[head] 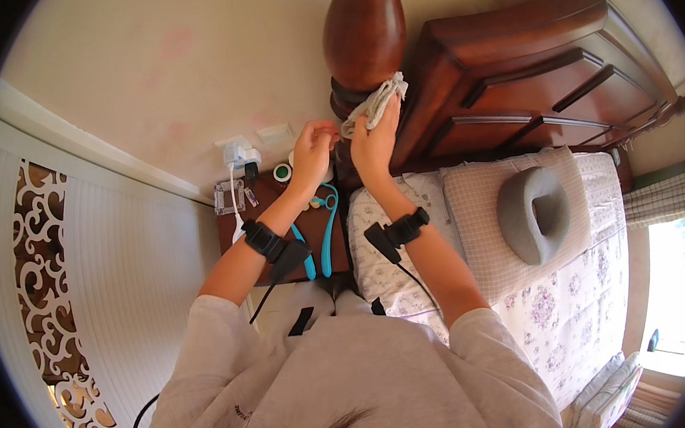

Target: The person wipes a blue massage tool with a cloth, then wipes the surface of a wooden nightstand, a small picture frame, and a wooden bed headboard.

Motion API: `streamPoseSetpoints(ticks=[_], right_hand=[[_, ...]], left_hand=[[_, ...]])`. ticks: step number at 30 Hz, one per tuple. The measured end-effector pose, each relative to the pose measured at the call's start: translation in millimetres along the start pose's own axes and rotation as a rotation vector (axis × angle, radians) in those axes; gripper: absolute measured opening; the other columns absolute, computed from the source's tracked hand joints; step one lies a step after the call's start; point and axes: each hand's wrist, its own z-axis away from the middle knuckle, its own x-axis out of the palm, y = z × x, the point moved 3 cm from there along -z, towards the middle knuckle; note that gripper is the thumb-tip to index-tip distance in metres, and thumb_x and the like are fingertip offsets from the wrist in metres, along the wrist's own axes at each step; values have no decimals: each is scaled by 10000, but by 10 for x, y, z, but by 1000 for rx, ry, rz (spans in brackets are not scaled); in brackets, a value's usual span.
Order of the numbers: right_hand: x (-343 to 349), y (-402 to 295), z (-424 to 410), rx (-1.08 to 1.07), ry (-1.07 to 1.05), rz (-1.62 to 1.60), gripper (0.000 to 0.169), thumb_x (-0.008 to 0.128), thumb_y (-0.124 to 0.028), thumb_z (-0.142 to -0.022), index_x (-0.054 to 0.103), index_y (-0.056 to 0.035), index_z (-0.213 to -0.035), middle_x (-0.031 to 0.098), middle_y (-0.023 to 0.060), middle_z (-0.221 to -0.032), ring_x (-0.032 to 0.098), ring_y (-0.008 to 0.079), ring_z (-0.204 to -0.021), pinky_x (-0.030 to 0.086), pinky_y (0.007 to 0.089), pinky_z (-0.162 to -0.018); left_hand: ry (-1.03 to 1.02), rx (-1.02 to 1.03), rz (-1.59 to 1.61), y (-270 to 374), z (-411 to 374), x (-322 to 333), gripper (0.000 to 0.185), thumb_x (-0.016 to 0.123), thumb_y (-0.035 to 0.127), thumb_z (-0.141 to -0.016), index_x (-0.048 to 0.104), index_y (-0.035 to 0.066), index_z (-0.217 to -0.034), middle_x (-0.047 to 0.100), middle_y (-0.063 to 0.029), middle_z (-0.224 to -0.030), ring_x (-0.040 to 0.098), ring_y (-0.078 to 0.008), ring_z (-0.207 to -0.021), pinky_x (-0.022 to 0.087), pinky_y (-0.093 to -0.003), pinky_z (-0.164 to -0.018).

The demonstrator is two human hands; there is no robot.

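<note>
My right hand [375, 147] grips a folded whitish cloth [381, 99] and presses it against the ringed neck of a turned dark wooden bedpost [365, 35]. The cloth lies just under the post's rounded bulge. My left hand [313, 154] is raised beside the lower post, left of the cloth, with its fingers loosely curled and nothing visible in it. Whether its fingertips touch the post is hard to see. Both wrists wear black straps with cabled devices.
Below my left arm, a nightstand [265, 202] holds a turquoise long-handled item [328, 237], a glass ashtray [229, 198] and a round green-topped container [282, 173]. Chargers [238, 153] fill a wall socket. Right are the headboard [510, 76], a checked pillow [480, 225] and a grey neck pillow [516, 228].
</note>
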Motion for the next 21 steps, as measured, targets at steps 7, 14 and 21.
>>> streamPoseSetpoints(ticks=[7, 14, 21], right_hand=[[-396, 121, -326, 238, -90, -207, 397, 463, -50, -793, 444, -16, -1188, 570, 191, -1029, 561, 238, -1000, 435, 283, -798], [31, 576, -280, 52, -167, 181, 578, 429, 37, -675, 349, -3, -1246, 460, 211, -1190, 419, 381, -1112, 252, 481, -967], [-49, 808, -276, 125, -369, 495, 504, 437, -49, -722, 392, -71, -1224, 549, 212, -1061, 501, 385, -1010, 398, 407, -859]], left_hand=[[-24, 251, -137, -114, -637, 27, 432, 506, 101, -813, 391, -9, -1215, 443, -203, -1206, 439, -288, -1113, 351, -356, -925], [-288, 349, -302, -66, -635, 8, 623, 467, -24, -809, 179, 25, -1360, 269, -167, -1388, 258, -234, -1298, 236, -330, -1040], [-346, 356, -66, -333, -805, -96, 549, 349, -117, -806, 259, 11, -1332, 316, -156, -1367, 302, -232, -1277, 232, -318, -1051]])
